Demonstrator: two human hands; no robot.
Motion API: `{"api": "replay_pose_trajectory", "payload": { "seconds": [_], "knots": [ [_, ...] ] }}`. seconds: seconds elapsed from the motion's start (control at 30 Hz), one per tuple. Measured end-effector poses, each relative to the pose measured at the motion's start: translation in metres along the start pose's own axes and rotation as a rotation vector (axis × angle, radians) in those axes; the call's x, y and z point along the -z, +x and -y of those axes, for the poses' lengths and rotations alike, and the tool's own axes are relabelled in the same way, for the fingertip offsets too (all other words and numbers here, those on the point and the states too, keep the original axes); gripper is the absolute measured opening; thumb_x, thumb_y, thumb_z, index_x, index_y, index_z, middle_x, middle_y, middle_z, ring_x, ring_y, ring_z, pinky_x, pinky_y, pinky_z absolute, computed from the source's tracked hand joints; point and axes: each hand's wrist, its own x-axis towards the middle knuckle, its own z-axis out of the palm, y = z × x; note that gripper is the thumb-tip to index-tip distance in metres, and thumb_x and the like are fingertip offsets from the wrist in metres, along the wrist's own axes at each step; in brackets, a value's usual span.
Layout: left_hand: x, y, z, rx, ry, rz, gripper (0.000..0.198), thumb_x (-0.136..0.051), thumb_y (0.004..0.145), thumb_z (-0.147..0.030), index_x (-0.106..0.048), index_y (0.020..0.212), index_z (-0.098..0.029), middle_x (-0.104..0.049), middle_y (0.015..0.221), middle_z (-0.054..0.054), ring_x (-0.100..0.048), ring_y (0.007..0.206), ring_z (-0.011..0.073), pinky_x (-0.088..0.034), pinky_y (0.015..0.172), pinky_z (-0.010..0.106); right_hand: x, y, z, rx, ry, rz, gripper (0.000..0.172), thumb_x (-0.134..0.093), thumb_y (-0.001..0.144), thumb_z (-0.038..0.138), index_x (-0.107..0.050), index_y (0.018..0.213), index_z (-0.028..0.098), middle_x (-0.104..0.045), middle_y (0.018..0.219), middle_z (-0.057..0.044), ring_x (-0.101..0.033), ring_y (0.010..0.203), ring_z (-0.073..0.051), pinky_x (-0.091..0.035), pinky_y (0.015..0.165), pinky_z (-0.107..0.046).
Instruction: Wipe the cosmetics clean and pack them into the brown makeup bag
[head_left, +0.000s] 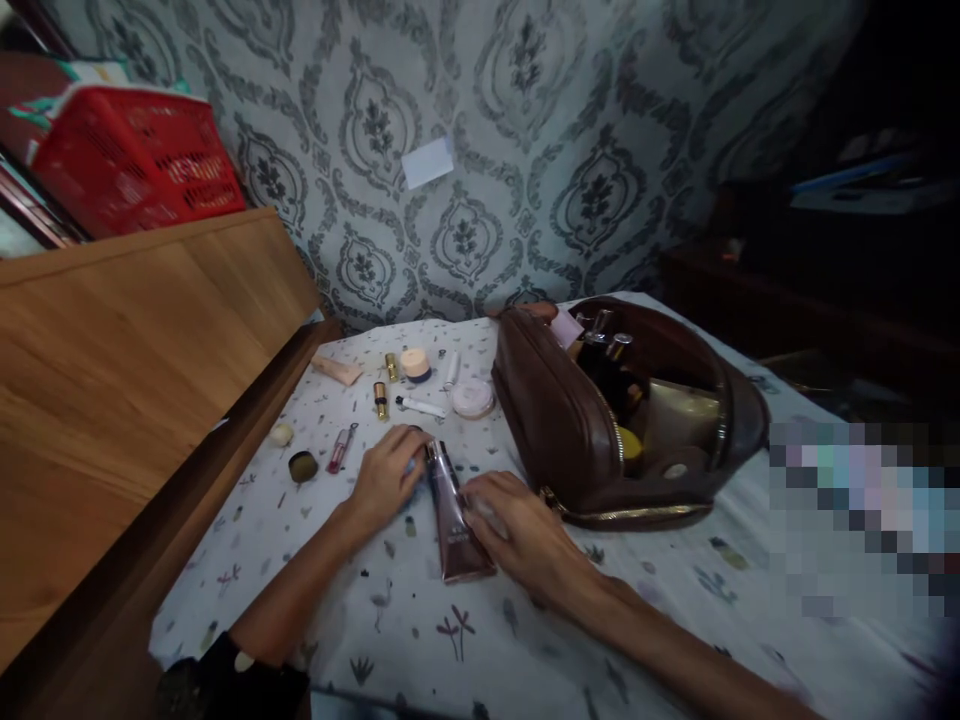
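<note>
A brown-mauve squeeze tube point(454, 530) with a shiny cap lies on the patterned cloth, cap end pointing away from me. My right hand point(517, 525) grips its right side, fingers curled over the edge. Beside the cap, my left hand point(386, 472) has its fingers bent and drawn together; a small bluish patch shows near the thumb, too unclear to name. Right of my hands stands an unzipped brown cosmetic bag point(551, 410) with bottles, a gold pouch-like item point(682, 420) and something yellow point(630, 445) inside.
Beyond my hands lie a pink lip gloss point(340, 450), a dark round lid point(303, 466), a jar point(415, 365), a round compact point(472, 398), gold lipstick-like tubes point(381, 401) and a beige tube point(337, 370). A wooden panel point(165, 330) borders the left, below a red basket point(142, 160).
</note>
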Motion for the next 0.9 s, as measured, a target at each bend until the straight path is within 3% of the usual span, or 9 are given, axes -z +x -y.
{"api": "replay_pose_trajectory", "payload": {
  "seconds": [0.17,0.3,0.4,0.5,0.63,0.77,0.9],
  "knots": [
    [0.001,0.021,0.058,0.392,0.055,-0.028,0.024,-0.046,0.092,-0.015,-0.06,0.11,-0.021,-0.062,0.112,0.007,-0.061,0.107,0.0209,-0.048,0.097,0.035,-0.025,0.027,-0.014,-0.145,0.185,-0.11,0.02,-0.049,0.092,0.025,-0.066,0.102,0.017,-0.069,0.096,-0.007,-0.064,0.083,-0.02,-0.052,0.074,-0.034],
    [-0.007,0.044,0.105,0.578,0.104,-0.038,0.032,-0.048,0.092,-0.02,-0.057,0.123,-0.016,-0.059,0.116,0.013,-0.062,0.106,0.0254,-0.049,0.092,0.039,-0.035,0.033,-0.026,-0.166,0.222,-0.188,0.024,-0.045,0.094,0.03,-0.065,0.101,0.017,-0.068,0.095,-0.008,-0.064,0.086,-0.021,-0.052,0.073,-0.035],
    [-0.015,0.059,0.126,0.663,0.122,-0.022,0.043,-0.048,0.093,-0.028,-0.051,0.135,-0.02,-0.057,0.121,0.015,-0.06,0.112,0.0286,-0.048,0.093,0.041,-0.036,0.031,-0.03,-0.15,0.234,-0.207,0.023,-0.046,0.095,0.03,-0.063,0.104,0.018,-0.068,0.097,-0.007,-0.064,0.088,-0.02,-0.052,0.074,-0.033],
    [-0.022,0.068,0.133,0.719,0.124,0.009,0.047,-0.054,0.09,-0.036,-0.053,0.134,-0.023,-0.056,0.122,0.015,-0.058,0.116,0.0334,-0.047,0.094,0.044,-0.035,0.029,-0.03,-0.149,0.243,-0.22,0.02,-0.047,0.095,0.028,-0.063,0.102,0.019,-0.068,0.095,-0.006,-0.064,0.086,-0.019,-0.052,0.074,-0.032],
    [-0.025,0.072,0.131,0.747,0.091,0.006,0.04,-0.058,0.083,-0.031,-0.061,0.121,-0.022,-0.06,0.114,0.014,-0.059,0.115,0.0356,-0.047,0.093,0.046,-0.032,0.026,-0.023,-0.149,0.217,-0.194,0.016,-0.048,0.094,0.02,-0.063,0.099,0.018,-0.065,0.091,-0.005,-0.061,0.083,-0.018,-0.05,0.073,-0.03],
    [-0.018,0.071,0.126,0.714,0.002,-0.071,0.031,-0.058,0.076,-0.025,-0.062,0.106,-0.019,-0.063,0.104,0.011,-0.061,0.108,0.0307,-0.049,0.09,0.04,-0.028,0.023,-0.014,-0.146,0.216,-0.142,0.013,-0.053,0.092,0.015,-0.062,0.101,0.017,-0.063,0.094,-0.005,-0.06,0.086,-0.017,-0.049,0.079,-0.031],
    [-0.001,0.066,0.11,0.701,-0.092,-0.188,0.04,-0.056,0.074,-0.03,-0.058,0.112,-0.019,-0.062,0.097,0.006,-0.062,0.087,0.0229,-0.051,0.074,0.032,-0.025,0.022,-0.012,-0.148,0.248,-0.136,0.014,-0.056,0.09,0.012,-0.062,0.1,0.018,-0.061,0.098,-0.005,-0.06,0.092,-0.017,-0.049,0.083,-0.031]
  ]
}}
